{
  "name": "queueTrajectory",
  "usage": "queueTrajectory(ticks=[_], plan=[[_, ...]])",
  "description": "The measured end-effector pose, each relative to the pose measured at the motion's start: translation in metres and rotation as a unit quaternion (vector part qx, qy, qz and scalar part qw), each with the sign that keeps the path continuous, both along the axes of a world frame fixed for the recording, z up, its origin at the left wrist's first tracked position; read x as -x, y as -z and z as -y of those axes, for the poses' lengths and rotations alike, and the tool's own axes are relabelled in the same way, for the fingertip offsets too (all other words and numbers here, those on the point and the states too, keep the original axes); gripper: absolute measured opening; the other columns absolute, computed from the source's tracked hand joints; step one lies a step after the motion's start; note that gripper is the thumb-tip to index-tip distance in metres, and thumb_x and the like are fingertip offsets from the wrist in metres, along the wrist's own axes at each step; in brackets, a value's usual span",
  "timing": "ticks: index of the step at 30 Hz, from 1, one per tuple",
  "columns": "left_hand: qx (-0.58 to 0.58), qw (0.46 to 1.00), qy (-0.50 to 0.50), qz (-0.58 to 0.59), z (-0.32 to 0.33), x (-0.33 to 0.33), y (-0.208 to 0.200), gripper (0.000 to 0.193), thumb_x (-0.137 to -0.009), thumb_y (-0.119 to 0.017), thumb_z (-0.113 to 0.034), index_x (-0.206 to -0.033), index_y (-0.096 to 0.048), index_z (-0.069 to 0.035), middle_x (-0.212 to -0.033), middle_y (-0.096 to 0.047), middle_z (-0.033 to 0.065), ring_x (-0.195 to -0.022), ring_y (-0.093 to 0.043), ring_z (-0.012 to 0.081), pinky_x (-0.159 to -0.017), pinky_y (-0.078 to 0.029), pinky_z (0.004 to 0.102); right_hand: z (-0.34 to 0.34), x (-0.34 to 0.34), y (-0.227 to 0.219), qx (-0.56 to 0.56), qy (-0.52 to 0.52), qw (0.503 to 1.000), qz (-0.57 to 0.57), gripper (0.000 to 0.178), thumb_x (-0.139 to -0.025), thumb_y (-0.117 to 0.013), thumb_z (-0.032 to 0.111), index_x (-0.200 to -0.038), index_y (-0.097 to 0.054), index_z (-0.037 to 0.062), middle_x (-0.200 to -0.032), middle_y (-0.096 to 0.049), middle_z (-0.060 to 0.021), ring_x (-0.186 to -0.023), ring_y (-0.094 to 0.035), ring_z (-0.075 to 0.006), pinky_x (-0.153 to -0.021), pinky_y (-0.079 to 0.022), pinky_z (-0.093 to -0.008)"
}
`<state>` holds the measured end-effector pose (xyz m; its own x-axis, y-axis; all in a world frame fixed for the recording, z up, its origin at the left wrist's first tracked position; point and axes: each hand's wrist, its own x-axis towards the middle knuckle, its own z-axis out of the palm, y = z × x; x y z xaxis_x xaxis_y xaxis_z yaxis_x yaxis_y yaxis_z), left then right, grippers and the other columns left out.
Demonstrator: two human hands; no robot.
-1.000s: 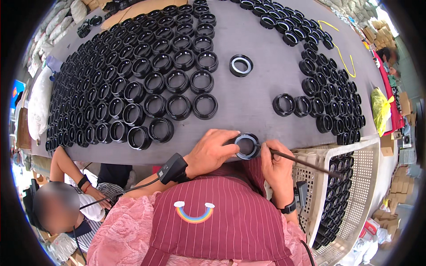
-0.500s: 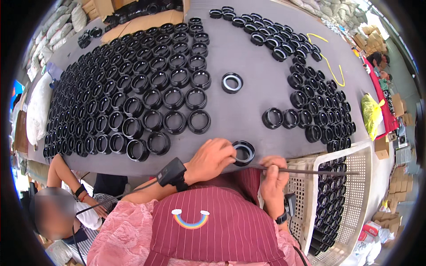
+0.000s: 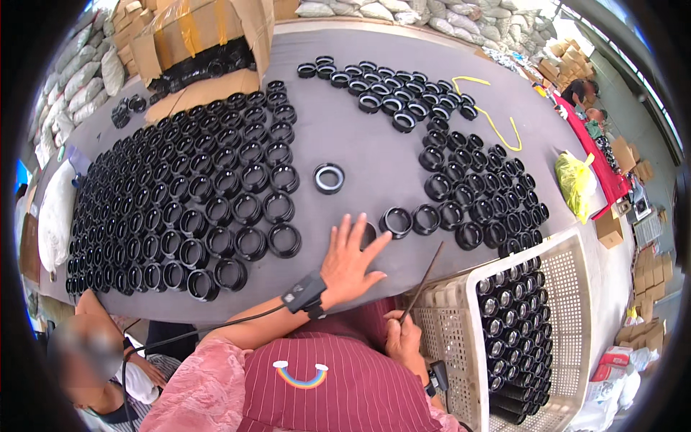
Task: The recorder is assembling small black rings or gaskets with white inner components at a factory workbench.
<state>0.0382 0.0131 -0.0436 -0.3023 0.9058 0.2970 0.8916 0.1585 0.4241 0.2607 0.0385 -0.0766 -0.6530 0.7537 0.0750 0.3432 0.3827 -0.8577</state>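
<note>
My left hand (image 3: 349, 265) is spread flat above the table, its fingers stretched out and apart. Partly behind its fingertips is a black ring (image 3: 371, 233), at the end of a short row of similar black rings (image 3: 426, 232). Closed round a thin dark rod (image 3: 426, 277), my right hand (image 3: 404, 337) stays low by my apron; the rod slants up and to the right. A black ring with a whitish inside (image 3: 330, 190) lies alone beyond my left hand.
Black rings (image 3: 216, 209) in rows cover the table's left; more (image 3: 461, 173) cluster right. A white perforated crate (image 3: 450, 324) of black parts stands at right. An open cardboard box (image 3: 205, 36) is far left, a yellow bag (image 3: 574, 183) far right. Another person (image 3: 144, 371) is at left.
My left hand has moved forward off the ring and spread its fingers; the ring now sits by the row on the right. The rod has swung from level to slanting upward. The view has shifted.
</note>
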Motion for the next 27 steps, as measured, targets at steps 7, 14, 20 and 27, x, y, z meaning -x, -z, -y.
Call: queueTrajectory(ticks=[7,14,20,27], plan=[[-0.006,0.999,0.027,-0.016,-0.116,-0.013,0.008,0.080,-0.077,-0.078,-0.049,-0.147,-0.044,-0.032,-0.157,-0.018,0.0271,-0.143,-0.010,0.0580,-0.110,-0.020,0.0723,0.000,-0.009,0.007,0.026,0.025,0.999,-0.039,0.016,-0.096,-0.055,0.018,-0.100,-0.065,0.0062,-0.066,-0.060,-0.0114,-0.059,-0.063,-0.0279,-0.058,-0.049,-0.0375],[-0.038,0.995,0.089,0.017,-0.206,0.005,0.014,0.095,-0.068,-0.085,-0.042,-0.150,-0.039,-0.033,-0.160,-0.011,0.0278,-0.142,-0.007,0.0618,-0.110,-0.019,0.0729,-0.001,-0.020,0.017,0.048,0.064,0.996,-0.034,0.017,-0.096,-0.056,0.021,-0.099,-0.066,0.0067,-0.067,-0.061,-0.0107,-0.061,-0.063,-0.0260,-0.059,-0.049,-0.0370],[-0.003,0.992,-0.010,-0.124,-0.152,0.046,-0.053,0.086,-0.075,-0.077,-0.045,-0.148,-0.041,-0.019,-0.156,-0.030,0.0246,-0.144,-0.024,0.0487,-0.111,-0.020,0.0689,-0.004,-0.016,0.022,0.052,0.053,0.996,-0.044,0.018,-0.097,-0.055,0.022,-0.100,-0.066,0.0067,-0.066,-0.061,-0.0080,-0.059,-0.062,-0.0233,-0.058,-0.048,-0.0358],[0.259,0.955,-0.145,-0.017,-0.066,0.102,-0.037,0.067,-0.082,-0.072,-0.027,-0.139,-0.045,-0.004,-0.138,-0.049,0.0243,-0.128,-0.045,0.0448,-0.105,-0.042,0.0488,-0.007,0.010,-0.004,0.080,-0.005,0.985,-0.155,0.016,-0.095,-0.054,0.012,-0.096,-0.065,0.0003,-0.073,-0.062,-0.0077,-0.063,-0.060,-0.0171,-0.060,-0.048,-0.0318]])
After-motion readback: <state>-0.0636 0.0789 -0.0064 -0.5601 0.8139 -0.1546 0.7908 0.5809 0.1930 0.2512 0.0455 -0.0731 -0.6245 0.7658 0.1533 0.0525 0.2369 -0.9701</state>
